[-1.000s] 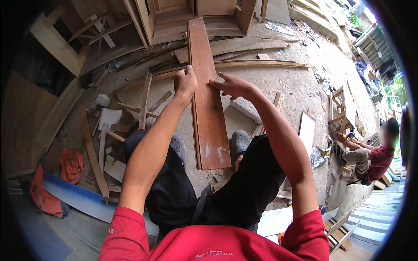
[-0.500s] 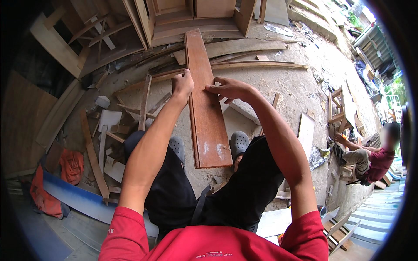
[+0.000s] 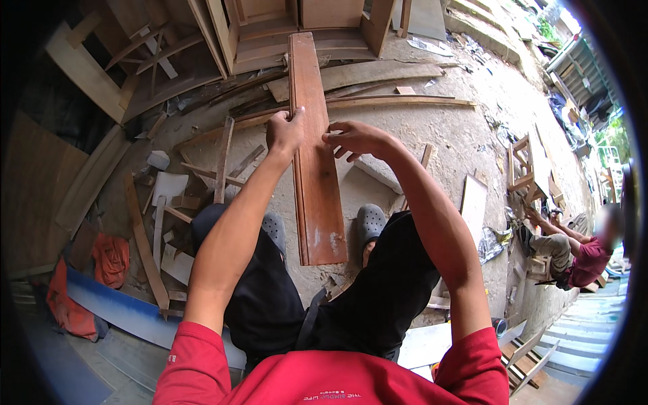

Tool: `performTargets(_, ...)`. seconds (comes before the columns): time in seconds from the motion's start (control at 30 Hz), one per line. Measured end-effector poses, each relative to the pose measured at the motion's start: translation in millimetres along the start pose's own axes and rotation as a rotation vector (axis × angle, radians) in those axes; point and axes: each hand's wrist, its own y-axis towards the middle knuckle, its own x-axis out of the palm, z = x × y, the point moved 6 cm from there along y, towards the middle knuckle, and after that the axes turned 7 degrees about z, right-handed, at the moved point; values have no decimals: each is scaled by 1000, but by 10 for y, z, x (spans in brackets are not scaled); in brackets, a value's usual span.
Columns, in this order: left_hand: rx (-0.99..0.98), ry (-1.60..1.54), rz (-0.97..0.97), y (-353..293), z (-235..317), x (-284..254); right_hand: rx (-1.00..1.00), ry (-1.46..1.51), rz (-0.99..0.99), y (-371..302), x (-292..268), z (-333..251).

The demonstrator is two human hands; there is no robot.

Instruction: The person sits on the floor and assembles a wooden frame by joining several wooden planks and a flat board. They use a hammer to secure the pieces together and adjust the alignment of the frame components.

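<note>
A long reddish-brown wooden board [image 3: 316,169] with a grooved left edge is held lengthwise in front of me, between my knees. Whitish smears mark its near end. My left hand [image 3: 285,129] is closed around its left edge, thumb on the upper face and the other fingers partly hidden. Beside the right edge, my right hand [image 3: 361,140] has its fingers apart and bent; its fingertips are at the edge, and I cannot tell whether they touch it.
Wooden cabinets [image 3: 270,40] stand at the far side. Loose planks [image 3: 378,101] and offcuts litter the ground, with a concrete block [image 3: 379,172] beyond my right shoe. An orange cloth bag [image 3: 111,260] lies at left. Another person [image 3: 580,250] sits at right near a wooden stool [image 3: 530,169].
The board has turned slightly, its near end shifting left and its far end reaching farther away. My right fingers have slipped off its face to the edge. My left thumb now lies over the board.
</note>
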Motion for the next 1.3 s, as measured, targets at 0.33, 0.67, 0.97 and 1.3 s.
performTargets(0.33, 17, -21, -127, -120, 93, -20, 10, -19, 51, 68, 9, 30)
performTargets(0.67, 184, -182, -178, -163, 346, 27, -19, 137, 405, -367, -677, 220)
performTargets(0.97, 526, -221, -129, -218, 815, 142, 319, -114, 726, -2036, -1207, 1216)
performTargets(1.3, 387, -322, -170, -567, 631, 644, 301, -241, 595, -2099, -613, 1963)
